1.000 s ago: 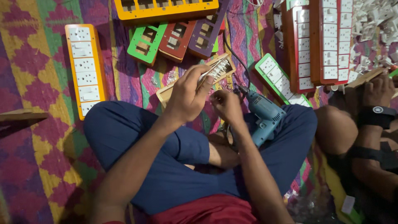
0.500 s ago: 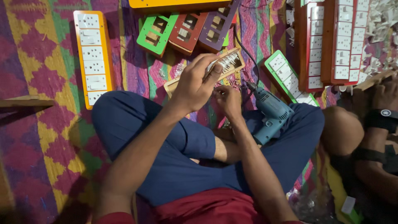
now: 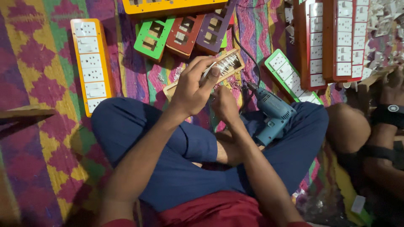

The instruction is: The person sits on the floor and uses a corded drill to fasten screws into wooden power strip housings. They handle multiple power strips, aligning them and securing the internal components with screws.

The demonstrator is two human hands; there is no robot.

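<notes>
I am gripping a small white socket piece (image 3: 209, 72) in my left hand (image 3: 191, 90) over the unfilled wooden frame (image 3: 206, 73) (finished orange board (image 3: 92, 63) beside), my right hand (image 3: 225, 105) pinching underneath.

No packages, labels, signs or screens visible.

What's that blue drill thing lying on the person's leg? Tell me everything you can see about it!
The blue drill is a pistol-shaped power tool with a light blue, plastic-looking body, a dark chuck at its front and a black cord running up from it across the colourful mat. It lies on its side on the person's dark blue trouser leg, its nose pointing up and left. Neither hand grips it; the right hand is just beside it.
</notes>
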